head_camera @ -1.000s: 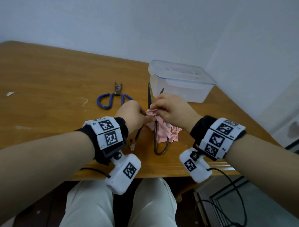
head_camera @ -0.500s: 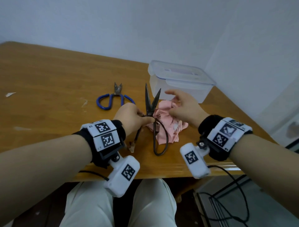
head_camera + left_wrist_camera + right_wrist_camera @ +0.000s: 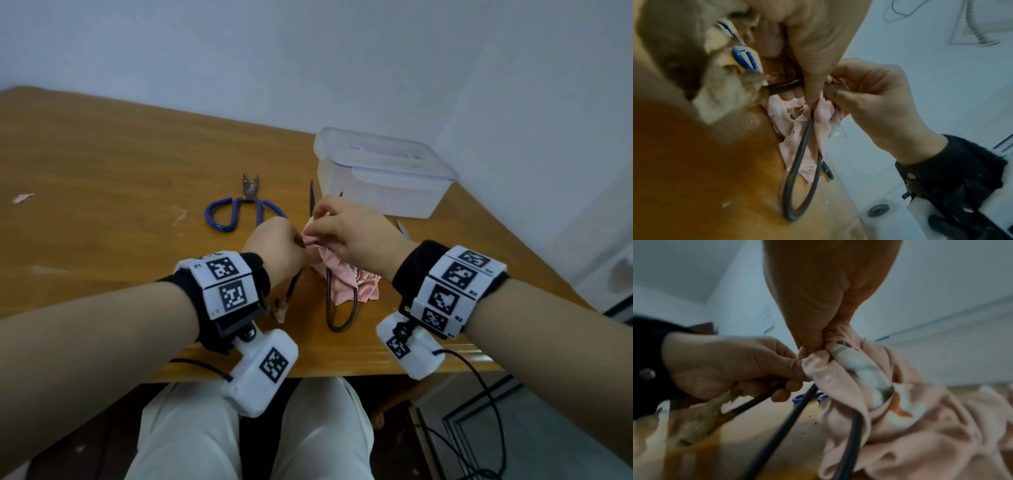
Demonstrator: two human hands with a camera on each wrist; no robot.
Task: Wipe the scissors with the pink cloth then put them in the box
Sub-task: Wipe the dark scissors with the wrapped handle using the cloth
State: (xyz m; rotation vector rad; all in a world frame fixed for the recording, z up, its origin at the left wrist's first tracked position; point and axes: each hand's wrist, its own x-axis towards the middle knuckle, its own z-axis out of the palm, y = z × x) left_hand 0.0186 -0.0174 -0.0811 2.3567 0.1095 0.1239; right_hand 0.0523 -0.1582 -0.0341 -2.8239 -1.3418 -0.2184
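Bare forearms, no sleeves. Each wrist wears a black fabric band (image 3: pixel 416 265) topped with a segmented white cuff (image 3: pixel 224 282) carrying black-and-white square fiducial markers; second white cuff (image 3: pixel 459 291) on the right wrist, same tags. Under each wrist hangs a white camera pod (image 3: pixel 263 371) with its own marker, joined by a black bracket and screw; right pod (image 3: pixel 409 349) likewise. Thin black cables (image 3: pixel 479 380) trail from both pods. Light cream trousers (image 3: pixel 191 431).
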